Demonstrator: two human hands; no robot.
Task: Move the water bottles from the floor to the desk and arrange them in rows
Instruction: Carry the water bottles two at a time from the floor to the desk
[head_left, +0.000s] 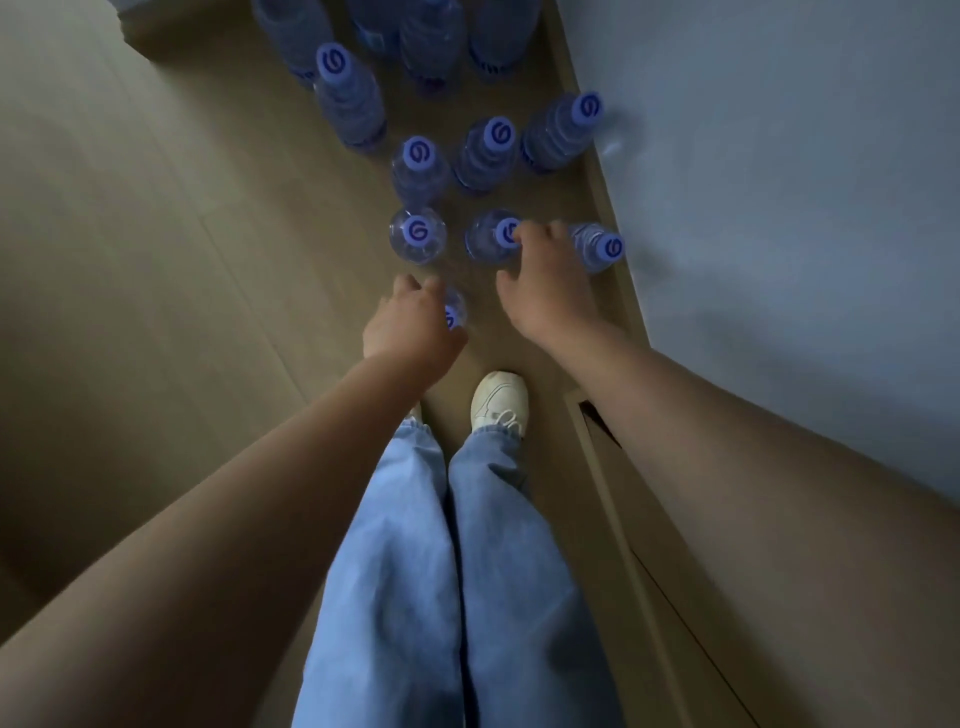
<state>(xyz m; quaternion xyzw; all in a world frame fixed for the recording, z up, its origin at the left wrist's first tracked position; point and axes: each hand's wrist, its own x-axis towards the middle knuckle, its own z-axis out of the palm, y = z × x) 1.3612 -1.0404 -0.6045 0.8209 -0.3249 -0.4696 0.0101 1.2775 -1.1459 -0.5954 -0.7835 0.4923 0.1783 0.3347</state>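
Observation:
Several clear water bottles with purple caps stand on the wooden floor (156, 260) ahead of my feet. My left hand (410, 322) is closed around the top of the nearest bottle (455, 312), whose cap peeks out beside my fingers. My right hand (545, 291) reaches over another bottle (491, 236), fingertips touching its cap, fingers still spread. A bottle (597, 248) stands just right of that hand, another bottle (418, 234) to the left. No desk is in view.
A white wall (779, 182) with a skirting board (618, 270) runs along the right, close to the bottles. More bottles (415, 47) crowd the top of the view. My jeans and a white shoe (500, 397) are below the hands.

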